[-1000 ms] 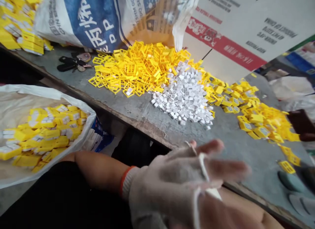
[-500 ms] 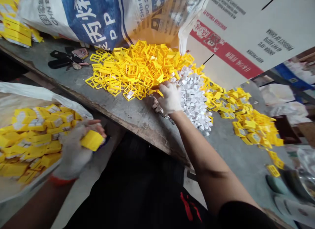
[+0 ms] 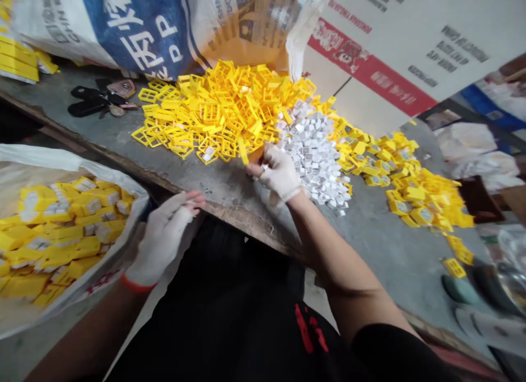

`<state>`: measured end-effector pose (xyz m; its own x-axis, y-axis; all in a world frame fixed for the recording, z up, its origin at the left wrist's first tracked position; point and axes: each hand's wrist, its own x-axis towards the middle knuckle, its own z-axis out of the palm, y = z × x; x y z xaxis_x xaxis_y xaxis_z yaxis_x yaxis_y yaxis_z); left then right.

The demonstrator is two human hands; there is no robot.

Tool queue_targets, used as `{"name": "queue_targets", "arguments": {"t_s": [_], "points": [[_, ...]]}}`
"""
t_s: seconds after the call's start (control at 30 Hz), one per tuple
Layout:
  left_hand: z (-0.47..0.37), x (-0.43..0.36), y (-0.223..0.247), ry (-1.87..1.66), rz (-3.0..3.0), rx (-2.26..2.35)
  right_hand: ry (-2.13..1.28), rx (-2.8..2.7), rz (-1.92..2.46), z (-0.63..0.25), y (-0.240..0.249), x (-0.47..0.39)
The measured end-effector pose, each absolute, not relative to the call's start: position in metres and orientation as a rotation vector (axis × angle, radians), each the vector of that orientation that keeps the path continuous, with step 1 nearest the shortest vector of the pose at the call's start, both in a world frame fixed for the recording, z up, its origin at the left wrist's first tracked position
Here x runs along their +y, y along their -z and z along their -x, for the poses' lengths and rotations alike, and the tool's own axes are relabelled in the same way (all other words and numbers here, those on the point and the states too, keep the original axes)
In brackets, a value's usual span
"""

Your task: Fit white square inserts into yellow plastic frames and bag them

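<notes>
My left hand (image 3: 164, 228), in a white fingerless-tipped glove with an orange cuff, hovers at the table edge beside the sack. Its fingers are stretched forward and nothing shows in them. My right hand (image 3: 279, 174), gloved too, is closed over the table at the front of the piles. Between its thumb and fingers a yellow plastic piece (image 3: 243, 150) sticks up; its full shape is partly hidden. Directly behind lies a heap of yellow plastic frames (image 3: 209, 113). Small white and grey blocks (image 3: 314, 157) are piled just right of this hand.
An open white sack (image 3: 142, 198) of yellow blocks (image 3: 74, 245) stands at lower left. Keys (image 3: 102, 100) lie at the table's left. A printed woven bag (image 3: 135, 31) and a white carton (image 3: 394, 47) stand behind the heaps. More yellow pieces (image 3: 431, 201) spread rightward.
The yellow block has left my left hand, which has moved from over the sack rightward to the table edge. My right hand has drawn slightly nearer, with a yellow piece now showing at its fingertips.
</notes>
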<state>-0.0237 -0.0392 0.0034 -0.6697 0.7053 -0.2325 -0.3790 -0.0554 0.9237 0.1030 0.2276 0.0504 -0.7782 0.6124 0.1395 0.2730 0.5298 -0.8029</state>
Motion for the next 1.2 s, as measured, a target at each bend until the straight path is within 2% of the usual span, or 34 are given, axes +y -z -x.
{"name": "queue_targets", "arguments": {"t_s": [0.07, 0.13, 0.2, 0.3, 0.37, 0.4, 0.53, 0.57, 0.63, 0.8, 1.03, 1.2], "points": [[0.001, -0.009, -0.008, -1.715, -0.481, 1.390, -1.763, -2.114, 0.679, -0.145, -0.042, 0.193], [-0.017, 0.009, -0.012, -1.605, -0.514, 1.307, -2.181, -1.850, 0.701, -0.183, -0.033, 0.159], [-0.031, 0.015, -0.015, -1.486, -0.490, 1.274, -2.342, -1.654, 0.747, -0.212, -0.025, 0.133], [-0.042, 0.012, -0.016, -1.339, -0.519, 1.246, -2.358, -1.548, 0.791, -0.248, -0.017, 0.122], [-0.049, 0.008, -0.018, -1.295, -0.603, 1.198, -2.241, -1.680, 0.806, -0.270, -0.015, 0.134], [-0.053, 0.008, -0.020, -1.287, -0.631, 1.175, -2.074, -1.805, 0.844, -0.279, -0.014, 0.144], [-0.068, 0.019, -0.028, -1.335, -0.524, 1.149, -0.860, -2.289, 1.256, -0.298, -0.006, 0.203], [-0.071, 0.024, -0.029, -1.349, -0.477, 1.145, -0.630, -2.344, 1.340, -0.297, -0.003, 0.216], [-0.076, 0.031, -0.029, -1.384, -0.395, 1.122, -0.425, -2.439, 1.404, -0.290, 0.003, 0.238], [-0.086, 0.041, -0.027, -1.371, -0.294, 1.083, -0.413, -2.478, 1.369, -0.279, 0.009, 0.242], [-0.098, 0.043, -0.012, -1.336, -0.263, 0.966, -0.535, -2.460, 0.920, -0.300, -0.018, 0.165], [-0.099, 0.040, -0.006, -1.300, -0.280, 0.868, -0.600, -2.512, 0.854, -0.298, -0.019, 0.135]]}}
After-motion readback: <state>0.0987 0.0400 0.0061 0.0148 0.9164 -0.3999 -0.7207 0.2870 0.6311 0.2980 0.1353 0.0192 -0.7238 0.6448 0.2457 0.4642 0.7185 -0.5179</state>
